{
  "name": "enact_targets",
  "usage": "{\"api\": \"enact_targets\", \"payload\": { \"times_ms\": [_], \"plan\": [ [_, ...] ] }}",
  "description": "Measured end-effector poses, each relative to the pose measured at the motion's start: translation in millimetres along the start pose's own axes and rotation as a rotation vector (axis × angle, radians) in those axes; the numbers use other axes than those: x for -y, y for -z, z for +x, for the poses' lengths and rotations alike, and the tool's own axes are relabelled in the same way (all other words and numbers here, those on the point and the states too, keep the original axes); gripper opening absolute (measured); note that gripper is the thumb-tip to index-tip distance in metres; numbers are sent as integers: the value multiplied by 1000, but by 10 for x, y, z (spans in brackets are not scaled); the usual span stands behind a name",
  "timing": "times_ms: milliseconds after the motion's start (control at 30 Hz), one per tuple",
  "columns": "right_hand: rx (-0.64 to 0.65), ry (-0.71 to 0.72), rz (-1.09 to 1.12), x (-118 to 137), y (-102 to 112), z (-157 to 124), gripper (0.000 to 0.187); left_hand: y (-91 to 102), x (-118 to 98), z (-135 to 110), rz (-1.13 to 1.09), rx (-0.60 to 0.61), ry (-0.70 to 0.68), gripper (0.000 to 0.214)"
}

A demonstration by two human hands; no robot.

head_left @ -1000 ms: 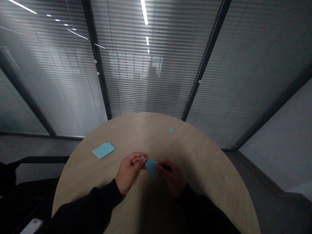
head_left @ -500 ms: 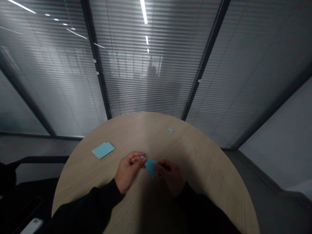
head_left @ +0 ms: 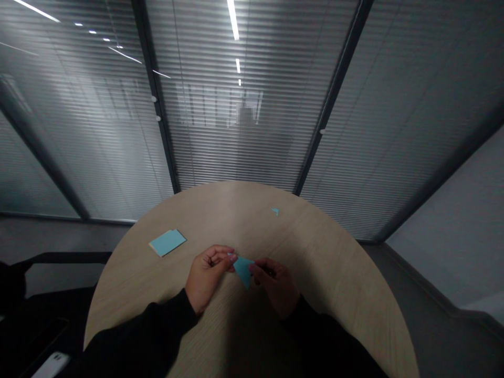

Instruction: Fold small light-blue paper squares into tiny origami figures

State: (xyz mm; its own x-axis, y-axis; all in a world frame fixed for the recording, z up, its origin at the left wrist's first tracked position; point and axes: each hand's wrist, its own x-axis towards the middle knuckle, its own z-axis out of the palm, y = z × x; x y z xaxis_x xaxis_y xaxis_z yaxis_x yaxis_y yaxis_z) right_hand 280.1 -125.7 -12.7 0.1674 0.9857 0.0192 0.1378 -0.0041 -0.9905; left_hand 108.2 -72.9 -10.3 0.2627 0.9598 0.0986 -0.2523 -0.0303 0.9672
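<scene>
A folded light-blue paper triangle (head_left: 243,271) is pinched between my left hand (head_left: 207,274) and my right hand (head_left: 275,287), held a little above the round wood-grain table (head_left: 236,207). Its point faces down, and my fingertips hide its side corners. Both hands wear black sleeves. To the left of my hands lies a pad of light-blue sticky notes (head_left: 167,242). A tiny blue paper scrap (head_left: 275,211) rests near the far edge of the table.
Glass walls with slatted blinds (head_left: 236,131) curve behind the table, and a dim figure (head_left: 246,136) shows through them. A dark chair back (head_left: 66,257) stands at the left. A white object (head_left: 51,365) lies on a dark surface at the lower left.
The paper triangle and both hands have shifted only slightly. The pad and scrap stay in place apart from a small camera sway.
</scene>
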Motion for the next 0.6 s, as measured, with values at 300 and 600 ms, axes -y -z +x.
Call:
{"api": "enact_targets", "payload": {
  "times_ms": [300, 600],
  "plan": [
    [12, 28, -21, 32, 0, -8, 36, 5, -17, 7, 37, -16, 3, 26],
    [6, 50, -27, 1, -1, 7, 36, 15, -4, 25, -12, -76, 17, 25]
  ]
}}
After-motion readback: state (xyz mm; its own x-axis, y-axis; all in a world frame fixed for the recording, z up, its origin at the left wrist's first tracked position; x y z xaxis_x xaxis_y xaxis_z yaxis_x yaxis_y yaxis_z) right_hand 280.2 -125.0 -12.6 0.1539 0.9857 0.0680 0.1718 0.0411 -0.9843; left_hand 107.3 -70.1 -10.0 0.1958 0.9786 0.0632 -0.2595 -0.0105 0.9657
